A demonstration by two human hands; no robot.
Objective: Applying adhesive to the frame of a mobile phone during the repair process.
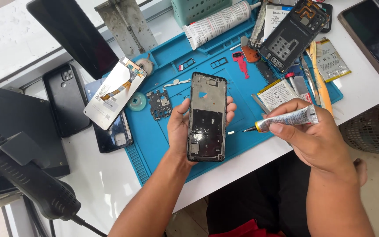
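My left hand (177, 125) holds a bare phone frame (207, 117) upright by its edges, its open inner side facing me, above a blue repair mat (154, 145). My right hand (312, 136) grips a small glue tube (286, 119) with a fine needle tip. The tip points left and stops a short way off the frame's right edge, not touching it.
On the mat lie a small circuit board (159, 104), a red part (241, 62), a battery (278, 93), tweezers and a second opened phone (292, 33). A large adhesive tube (218, 22) and a detached screen (114, 91) lie nearby. A heat gun (27, 175) sits at left, a basket (371, 129) at right.
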